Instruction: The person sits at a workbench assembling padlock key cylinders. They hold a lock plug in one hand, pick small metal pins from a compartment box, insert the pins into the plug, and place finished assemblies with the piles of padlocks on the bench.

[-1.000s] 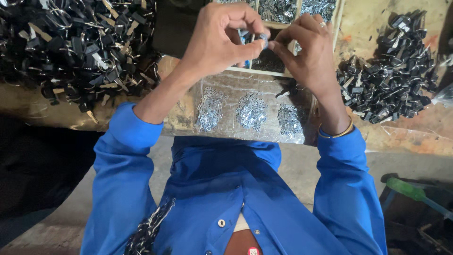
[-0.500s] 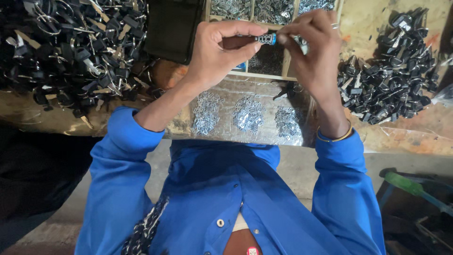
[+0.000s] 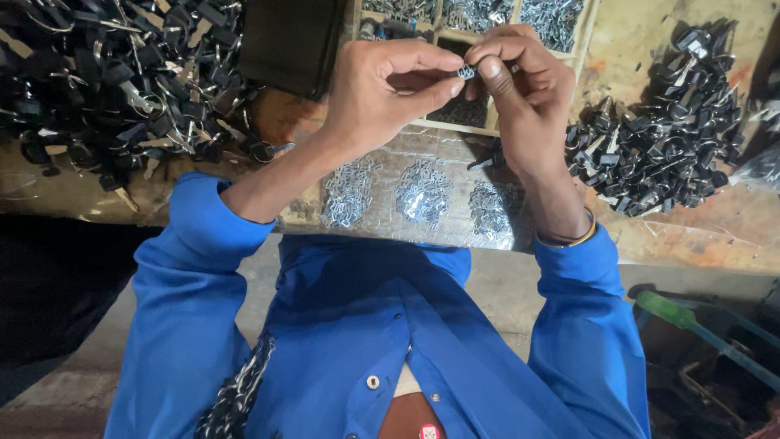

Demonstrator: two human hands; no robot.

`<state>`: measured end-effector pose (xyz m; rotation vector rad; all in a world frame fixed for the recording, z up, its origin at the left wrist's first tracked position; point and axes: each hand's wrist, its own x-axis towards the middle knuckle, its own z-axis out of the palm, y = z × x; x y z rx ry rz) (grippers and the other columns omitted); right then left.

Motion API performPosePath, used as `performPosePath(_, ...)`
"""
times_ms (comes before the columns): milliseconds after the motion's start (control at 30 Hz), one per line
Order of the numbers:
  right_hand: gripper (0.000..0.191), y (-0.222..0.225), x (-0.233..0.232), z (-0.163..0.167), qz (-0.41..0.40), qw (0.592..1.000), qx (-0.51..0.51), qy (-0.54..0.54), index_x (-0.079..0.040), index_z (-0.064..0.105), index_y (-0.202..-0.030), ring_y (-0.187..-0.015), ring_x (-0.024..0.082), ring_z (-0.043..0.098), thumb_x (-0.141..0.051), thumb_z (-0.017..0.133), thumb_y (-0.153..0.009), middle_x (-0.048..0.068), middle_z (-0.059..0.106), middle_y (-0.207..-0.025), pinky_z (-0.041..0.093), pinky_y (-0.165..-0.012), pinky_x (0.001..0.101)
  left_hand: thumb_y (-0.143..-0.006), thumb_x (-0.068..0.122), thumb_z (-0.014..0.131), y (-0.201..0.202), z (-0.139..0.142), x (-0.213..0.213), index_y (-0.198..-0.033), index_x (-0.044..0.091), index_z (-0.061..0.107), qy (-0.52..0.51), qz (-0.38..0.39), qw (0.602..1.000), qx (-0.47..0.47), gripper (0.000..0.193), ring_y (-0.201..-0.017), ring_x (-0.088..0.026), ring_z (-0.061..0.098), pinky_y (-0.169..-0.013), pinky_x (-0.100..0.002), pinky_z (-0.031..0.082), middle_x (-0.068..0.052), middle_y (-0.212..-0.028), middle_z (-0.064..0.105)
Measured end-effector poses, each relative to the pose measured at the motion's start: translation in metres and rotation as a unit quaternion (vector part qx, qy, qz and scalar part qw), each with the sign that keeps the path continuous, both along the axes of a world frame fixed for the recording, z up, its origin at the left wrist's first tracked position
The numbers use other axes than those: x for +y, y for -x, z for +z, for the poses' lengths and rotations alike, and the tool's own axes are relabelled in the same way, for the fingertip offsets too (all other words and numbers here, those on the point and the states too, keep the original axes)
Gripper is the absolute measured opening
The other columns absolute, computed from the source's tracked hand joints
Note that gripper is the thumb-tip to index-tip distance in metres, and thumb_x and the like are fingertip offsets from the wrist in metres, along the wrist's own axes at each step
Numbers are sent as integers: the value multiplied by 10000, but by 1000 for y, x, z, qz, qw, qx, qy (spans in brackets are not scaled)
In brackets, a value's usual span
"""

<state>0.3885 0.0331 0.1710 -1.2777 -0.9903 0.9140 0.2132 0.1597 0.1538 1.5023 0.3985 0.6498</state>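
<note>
The left hand (image 3: 390, 89) and the right hand (image 3: 524, 81) are meeting above the surface (image 3: 666, 236), raised toward the camera so the work sits close to the eyes. Between them they are pinching a small metal part (image 3: 466, 72): the left thumb and forefinger are closing on it from nine o'clock, while the right thumb and forefinger are pressing in from three o'clock, the other fingers curling loosely out of the way. The part is too small to make out in detail.

Stock is lying within easy reach. At twelve o'clock a wooden compartment tray (image 3: 455, 126) is holding sorted silvery bits. Directly below the hands, at six o'clock, three little heaps of silvery pieces (image 3: 422, 195) are sitting side by side on the surface, near the edge. A large pile of dark keys (image 3: 114, 89) is spreading at nine o'clock, and a smaller pile of black parts (image 3: 658, 146) is lying at three o'clock, well apart.
</note>
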Motion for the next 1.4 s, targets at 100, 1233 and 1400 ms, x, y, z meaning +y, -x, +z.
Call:
performPosePath(100,84,1,0,0,-9,1000,-15,-5,39,664,-1182,-1027,131,632,-16,607,-1153,89,612,-1243,574,-838,274,-981,38,818,0,0,0,-1116,-11,763,-10,7,1000,-6,154,-924,-107,783,-848,-258,678,-72,-1008,801)
performPosePath(1233,57,5,4,-2,4,999,-39,-8,49,678,-1175,-1107,152,618,45,645,-1128,94,639,-1177,484,-1023,273,-986,42,832,3,-12,5,-1137,-15,765,-35,9,999,-40,175,-955,-165,802,-864,-281,688,-129,-1046,799)
performPosePath(1400,89,4,3,2,1,999,-45,-5,43,703,-1194,-1108,150,621,67,662,-1118,93,642,-1188,494,-1004,268,-994,37,832,2,-13,6,-1141,-10,766,-79,15,995,-52,169,-957,-171,805,-863,-284,700,-134,-1052,795)
